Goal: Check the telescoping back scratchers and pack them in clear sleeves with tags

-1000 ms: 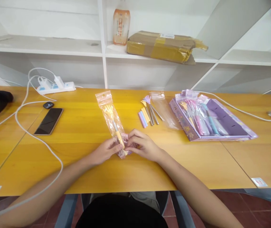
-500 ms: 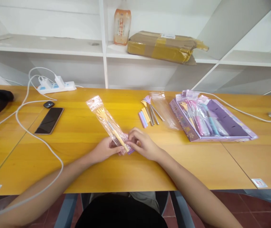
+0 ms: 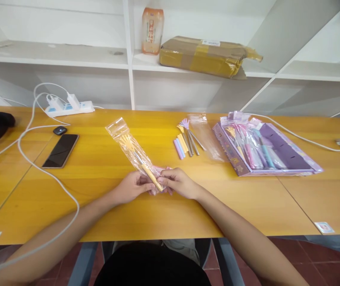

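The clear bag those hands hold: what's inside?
The clear bag holds a yellow back scratcher with metal shaft. The left hand and right hand partly cover its lower end, hiding details.

Slanted yellow scratcher [image 3: 151,175], perhaps fully bagged

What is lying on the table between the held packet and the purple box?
The head view shows, from the packet toward the box: coloured tubes, metal rods with hand-shaped heads, and a clear plastic bag.

- Black top [image 3: 153,264]: plain, rounded outline, below front edge of table [image 3: 158,222]
- Pale grey-green trousers [image 3: 183,249]: just under table edge
- Forearms [image 3: 226,222]: bare, over table
- Left hand [image 3: 131,187], right hand [image 3: 178,182]: bare, above table
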A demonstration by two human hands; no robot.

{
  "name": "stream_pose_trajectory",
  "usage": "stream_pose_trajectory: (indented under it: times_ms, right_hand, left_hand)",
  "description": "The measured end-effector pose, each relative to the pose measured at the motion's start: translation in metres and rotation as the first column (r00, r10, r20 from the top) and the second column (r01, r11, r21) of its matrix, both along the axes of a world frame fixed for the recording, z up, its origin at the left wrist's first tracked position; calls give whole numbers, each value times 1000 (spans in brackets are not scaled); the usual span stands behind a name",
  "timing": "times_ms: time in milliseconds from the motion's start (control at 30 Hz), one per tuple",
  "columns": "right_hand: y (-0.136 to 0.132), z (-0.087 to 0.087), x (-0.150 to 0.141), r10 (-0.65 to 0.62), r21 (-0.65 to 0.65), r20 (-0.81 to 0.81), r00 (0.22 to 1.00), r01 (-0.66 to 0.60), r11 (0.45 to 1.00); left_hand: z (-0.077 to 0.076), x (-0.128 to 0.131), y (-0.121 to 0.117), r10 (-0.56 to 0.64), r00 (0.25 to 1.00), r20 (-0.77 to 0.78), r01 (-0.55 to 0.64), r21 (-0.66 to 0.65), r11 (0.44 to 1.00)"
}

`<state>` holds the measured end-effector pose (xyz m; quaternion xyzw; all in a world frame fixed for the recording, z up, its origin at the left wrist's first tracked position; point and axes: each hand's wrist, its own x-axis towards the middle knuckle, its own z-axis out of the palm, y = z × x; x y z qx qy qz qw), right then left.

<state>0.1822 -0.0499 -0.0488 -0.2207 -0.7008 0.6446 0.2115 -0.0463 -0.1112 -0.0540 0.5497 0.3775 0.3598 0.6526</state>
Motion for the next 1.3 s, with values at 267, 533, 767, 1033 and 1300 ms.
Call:
stream_pose_trajectory:
  times_ms: [267, 533, 767, 1033, 1300]
  right_hand:
    - [-4, -6, -3, -96, -90, 59, 994, 101, 991]
    - [-7, 5, 3, 183, -135, 144, 972, -164, 977]
    - [-17, 19, 6, 515, -239, 254, 819, -463, 854]
    - [4, 11, 13, -143, 478, 271, 952, -4, 878]
    - [20, 1, 27, -332, 682, 392, 858, -29, 730]
  left_hand:
    - [2, -3, 2, 0, 1000, 32, -1, 23, 1000]
    - [-4, -15, 14, 536, 823, 186, -547, 5, 837]
    - [5, -25, 34, 754, 586, 297, -742, -178, 647]
    - [-10, -22, 29, 649, 759, 48, -650, 23, 759]
    - [-8, -14, 14, 398, 908, -134, -401, -2, 916]
